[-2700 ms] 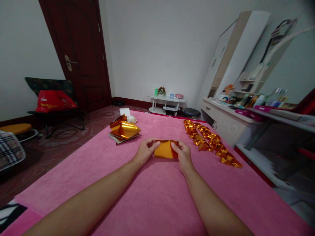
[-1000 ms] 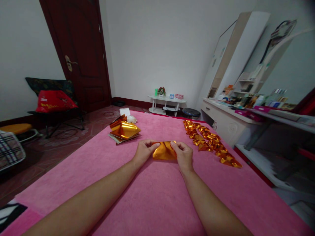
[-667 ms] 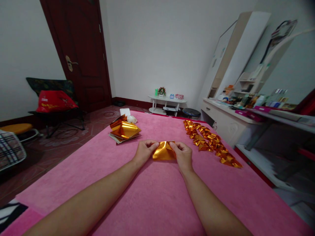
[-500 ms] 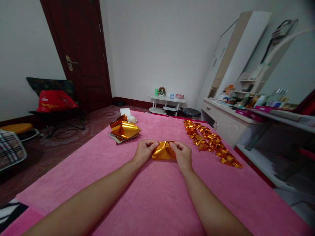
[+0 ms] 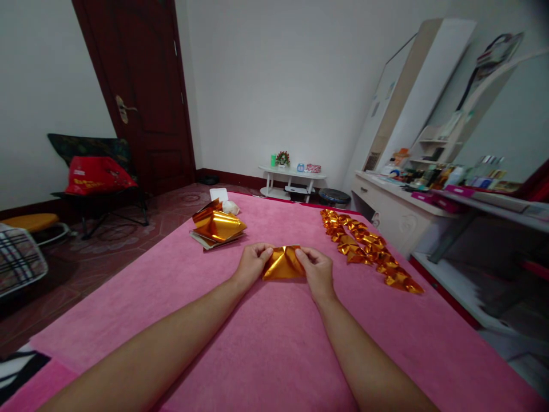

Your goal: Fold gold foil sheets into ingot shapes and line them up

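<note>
A sheet of gold foil paper point(image 5: 283, 264), partly folded and creased, rests on the pink cloth point(image 5: 266, 343) in front of me. My left hand point(image 5: 251, 264) pinches its left top corner with thumb and fingers closed. My right hand point(image 5: 316, 272) pinches its right top corner the same way. Both forearms stretch over the cloth towards the paper.
A stack of gold foil sheets point(image 5: 217, 227) lies at the back left, with a white object point(image 5: 229, 207) behind it. A row of several folded gold pieces point(image 5: 369, 249) runs along the right. A dresser point(image 5: 398, 214) stands right; a chair with a red bag point(image 5: 96, 174) stands left.
The flat orange rectangle has been folded up between my hands into a creased shape showing its shiny gold side. My hands have come slightly closer together.
</note>
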A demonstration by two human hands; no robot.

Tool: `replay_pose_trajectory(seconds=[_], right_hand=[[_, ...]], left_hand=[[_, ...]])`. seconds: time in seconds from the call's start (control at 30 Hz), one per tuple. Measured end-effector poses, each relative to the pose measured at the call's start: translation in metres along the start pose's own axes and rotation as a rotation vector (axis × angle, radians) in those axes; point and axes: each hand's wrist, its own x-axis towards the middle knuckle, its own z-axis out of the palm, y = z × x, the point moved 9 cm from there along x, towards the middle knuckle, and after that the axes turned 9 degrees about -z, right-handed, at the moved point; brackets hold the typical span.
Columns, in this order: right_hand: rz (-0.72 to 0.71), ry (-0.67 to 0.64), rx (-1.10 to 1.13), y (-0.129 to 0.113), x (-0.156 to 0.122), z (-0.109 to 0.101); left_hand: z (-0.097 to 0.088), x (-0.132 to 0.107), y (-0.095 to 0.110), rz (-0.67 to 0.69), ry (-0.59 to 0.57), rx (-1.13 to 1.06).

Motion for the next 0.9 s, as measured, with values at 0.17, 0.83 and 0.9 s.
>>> replay_pose_trajectory(seconds=[0.17,0.83,0.9], right_hand=[[-0.019,-0.018,-0.054,-0.002,0.000,0.002],[0.121,-0.112,0.129,0.012,-0.006,0.015],[0.176,-0.138,0.251,0.016,-0.009,0.020]], left_hand=[[-0.002,-0.001,0.007,0.072,0.028,0.082],[0.009,-0.009,0.017,0.116,-0.009,0.141],[0.009,-0.009,0.018,0.109,-0.010,0.115]])
